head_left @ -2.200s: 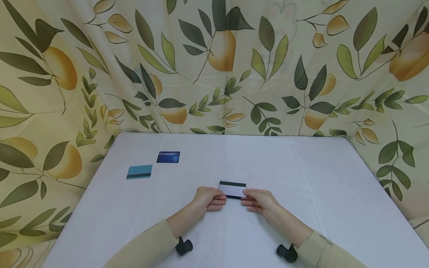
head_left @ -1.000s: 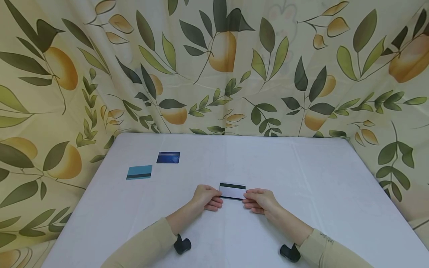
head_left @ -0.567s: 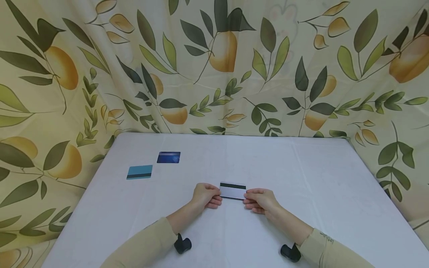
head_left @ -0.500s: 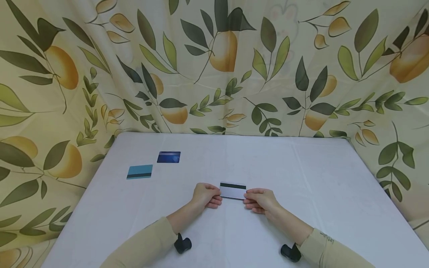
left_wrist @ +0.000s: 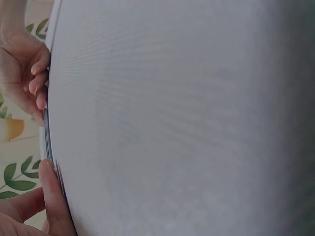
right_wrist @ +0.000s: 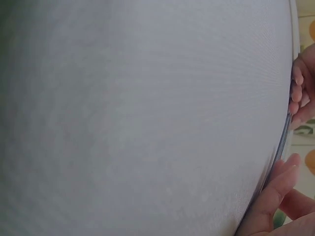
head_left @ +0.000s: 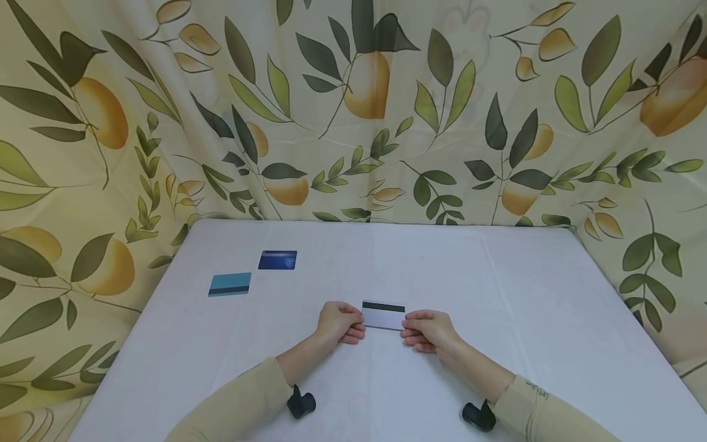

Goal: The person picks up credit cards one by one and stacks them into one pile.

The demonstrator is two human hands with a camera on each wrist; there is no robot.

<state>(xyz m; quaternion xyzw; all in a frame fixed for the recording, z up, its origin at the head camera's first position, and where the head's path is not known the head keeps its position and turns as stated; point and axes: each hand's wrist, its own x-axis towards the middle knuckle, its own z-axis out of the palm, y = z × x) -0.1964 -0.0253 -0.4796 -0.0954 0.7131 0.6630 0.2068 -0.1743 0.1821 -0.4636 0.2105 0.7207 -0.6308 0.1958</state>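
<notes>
A white magnetic-stripe card (head_left: 383,315) lies face-up at the middle of the table, its dark stripe along the far side. A thin dark line shows under its near edge; how many cards lie beneath it cannot be told. My left hand (head_left: 338,323) pinches the card's left end between thumb and fingers. At the right end, my right hand (head_left: 429,330) holds it the same way. In the left wrist view the edge of the card (left_wrist: 47,132) appears as a thin dark strip between the two hands, close to the tabletop.
A teal card (head_left: 229,283) with a dark stripe lies at the table's left. Behind it and to its right is a dark blue card (head_left: 278,259). The white-covered table (head_left: 497,294) ends at a leaf-and-fruit patterned curtain (head_left: 353,110). Small black cameras (head_left: 302,403) sit at the wrists.
The dark band under the white card's near edge has narrowed to a thin line. My left fingers have drawn slightly left and away from me; the right hand has barely shifted.
</notes>
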